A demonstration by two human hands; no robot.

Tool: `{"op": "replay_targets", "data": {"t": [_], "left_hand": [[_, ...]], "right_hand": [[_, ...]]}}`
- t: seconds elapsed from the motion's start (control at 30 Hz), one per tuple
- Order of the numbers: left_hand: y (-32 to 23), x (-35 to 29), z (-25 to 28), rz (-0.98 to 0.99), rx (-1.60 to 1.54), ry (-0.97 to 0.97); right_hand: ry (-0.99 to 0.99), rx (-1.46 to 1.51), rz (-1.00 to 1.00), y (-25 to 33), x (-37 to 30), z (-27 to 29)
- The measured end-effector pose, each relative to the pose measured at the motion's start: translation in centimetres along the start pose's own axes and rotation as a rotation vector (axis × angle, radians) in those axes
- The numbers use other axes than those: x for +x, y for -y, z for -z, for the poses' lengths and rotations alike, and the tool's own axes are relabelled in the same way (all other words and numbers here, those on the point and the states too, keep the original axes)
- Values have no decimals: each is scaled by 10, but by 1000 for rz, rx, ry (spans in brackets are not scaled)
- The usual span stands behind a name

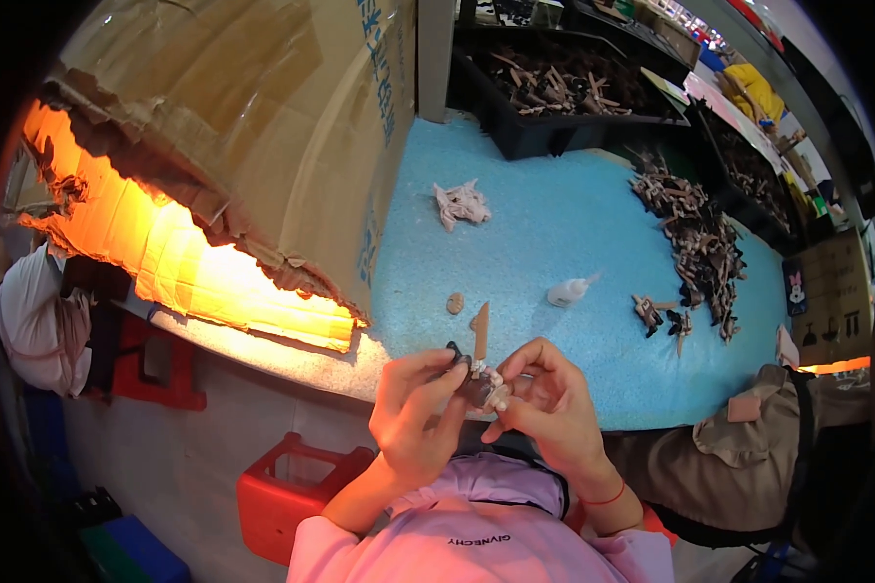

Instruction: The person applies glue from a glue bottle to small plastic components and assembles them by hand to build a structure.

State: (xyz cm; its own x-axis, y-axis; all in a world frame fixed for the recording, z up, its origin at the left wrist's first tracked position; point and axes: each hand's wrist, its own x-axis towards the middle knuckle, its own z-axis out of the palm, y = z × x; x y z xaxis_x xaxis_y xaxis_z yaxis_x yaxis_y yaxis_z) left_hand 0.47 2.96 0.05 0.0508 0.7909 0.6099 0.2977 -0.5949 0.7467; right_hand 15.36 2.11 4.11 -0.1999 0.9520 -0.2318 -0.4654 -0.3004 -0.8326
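Note:
Between my two hands, just over the near edge of the blue-topped table, is a small figurine (480, 390) in dark and pale colours. A flat tan blade-shaped piece (481, 333) sticks up from it. My left hand (415, 418) pinches its dark side with closed fingers. On the other side, the thumb and fingers of my right hand (554, 408) grip a pale part of it. Fingers cover much of the figurine, so its details cannot be made out. Beyond my hands lie a small tan lump (455, 303) and a little white squeeze bottle (568, 291) with a thin nozzle.
A crumpled white tissue (462, 204) lies farther back on the table (418, 257). Several small dark-and-tan figures form a pile (698, 243) at right. Black trays (544, 133) of parts stand behind. A torn cardboard box (253, 126), glowing orange underneath, fills the left; a red stool (274, 505) stands below.

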Motion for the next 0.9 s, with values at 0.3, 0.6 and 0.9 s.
{"op": "replay_targets", "data": {"t": [0.3,0.6,0.9], "left_hand": [[-7,4,10,278,-382,126],[-15,10,8,160,-209,150],[-22,16,8,136,-138,246]], "right_hand": [[6,-82,119,-1,-4,0],[-17,-215,164,1,-12,1],[112,-233,164,15,-13,14]]}}
